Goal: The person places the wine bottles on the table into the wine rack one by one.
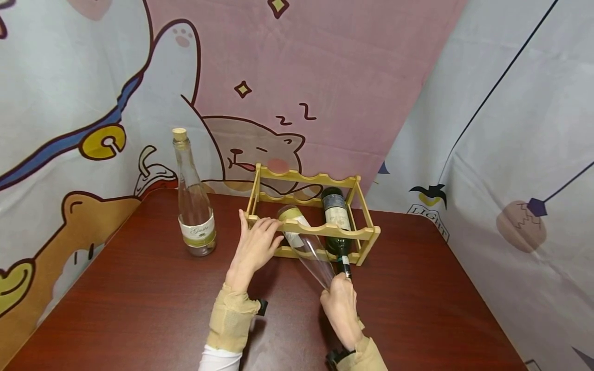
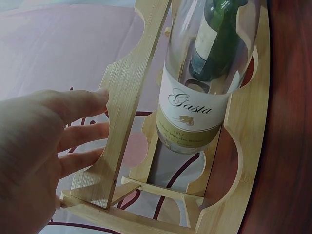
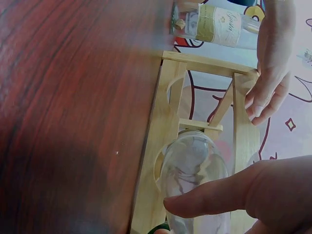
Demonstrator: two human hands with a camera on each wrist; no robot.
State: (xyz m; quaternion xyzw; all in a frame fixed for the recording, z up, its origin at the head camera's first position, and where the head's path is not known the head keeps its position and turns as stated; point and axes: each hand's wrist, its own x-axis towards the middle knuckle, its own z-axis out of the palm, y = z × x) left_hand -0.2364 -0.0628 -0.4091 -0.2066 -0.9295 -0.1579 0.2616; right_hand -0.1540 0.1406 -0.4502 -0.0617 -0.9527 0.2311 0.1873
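A light wooden wine rack (image 1: 334, 229) stands on the table. My left hand (image 1: 255, 245) grips its front top rail near the left end, with the thumb on one side and fingers behind, as the left wrist view shows. My right hand (image 1: 341, 306) holds a clear glass bottle (image 1: 317, 260) by the neck, in front of the rack. That bottle slants through the rack's front, base inside under the top rail, its white and gold label (image 2: 195, 108) facing the left wrist camera. Beside it a dark green wine bottle (image 1: 337, 214) lies in the right slot, neck towards me.
Left of the rack a corked clear bottle (image 1: 197, 216) with a similar label stands upright on the dark red-brown table (image 1: 153, 304). A cartoon-printed cloth (image 1: 325, 77) hangs right behind the rack.
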